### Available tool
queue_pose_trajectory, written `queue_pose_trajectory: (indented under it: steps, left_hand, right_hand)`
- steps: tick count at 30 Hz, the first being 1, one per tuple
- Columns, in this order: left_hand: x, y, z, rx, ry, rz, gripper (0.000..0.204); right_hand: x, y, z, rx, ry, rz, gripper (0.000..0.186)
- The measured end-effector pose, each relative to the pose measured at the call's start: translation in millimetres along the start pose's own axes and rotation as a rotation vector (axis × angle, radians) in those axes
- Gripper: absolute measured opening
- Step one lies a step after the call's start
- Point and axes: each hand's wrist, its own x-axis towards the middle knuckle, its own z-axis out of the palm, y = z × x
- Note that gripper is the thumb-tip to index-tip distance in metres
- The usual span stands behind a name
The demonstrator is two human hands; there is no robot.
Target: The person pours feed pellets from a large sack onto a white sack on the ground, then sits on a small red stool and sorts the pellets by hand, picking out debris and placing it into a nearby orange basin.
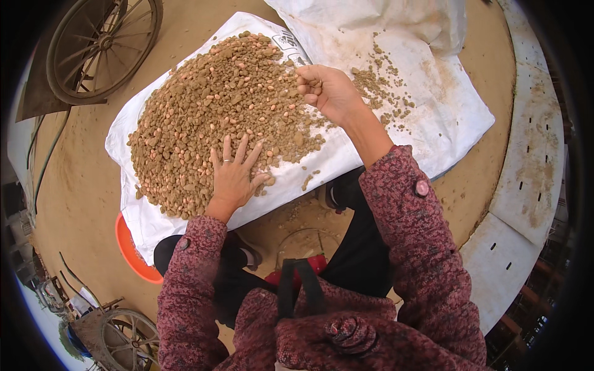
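Observation:
A wide heap of brown soil clods (204, 93) mixed with small pinkish oval kernels, peanuts by their look, lies on a white woven sheet (278, 195). My left hand (234, 180) rests palm down on the heap's near side, fingers spread, with a ring on one finger. Above the heap's right edge, my right hand (334, 96) is closed, its fingers curled in toward the thumb. Whatever those fingers may hold is hidden. To the right of that hand, a smaller scatter of clods (387, 80) lies on the white material.
A large white sack (390, 28) lies at the far side. An orange basin (131, 250) shows partly under the sheet's left edge. Spoked cart wheels stand at far left (105, 43) and near left (130, 340). Pale slabs (526, 161) curve along the right.

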Motion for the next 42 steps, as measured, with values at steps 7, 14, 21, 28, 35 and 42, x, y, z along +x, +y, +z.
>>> queue_pose_trajectory:
  steps: [7,14,21,28,35,42]
  left_hand:
    - [-46.1,-24.8,-34.4,0.086,-0.369,-0.128,0.081]
    - [-53.6,-37.2,-68.1,0.017,-0.549,-0.358,0.060]
    - [-13.8,-32.5,-35.3,-0.398,-0.033,-0.225,0.020]
    - [4.1,8.9,7.2,-0.646,0.106,-0.209,0.010]
    - [8.1,8.6,20.8,-0.630,0.126,-0.198,0.012]
    - [9.7,-0.6,11.4,-0.581,0.116,-0.108,0.013]
  right_hand:
    - [24.5,54.6,-24.3,-1.197,0.128,-0.331,0.015]
    - [36.7,88.8,-35.6,-1.617,0.023,-0.511,0.017]
    - [34.3,84.9,-29.5,-1.561,0.022,-0.372,0.017]
    - [-2.5,102.4,8.7,-1.422,-0.437,-0.334,0.014]
    - [-16.9,135.4,11.7,-1.808,-0.464,-0.592,0.014]
    - [-5.9,125.9,8.9,-1.354,-0.453,-0.339,0.013]
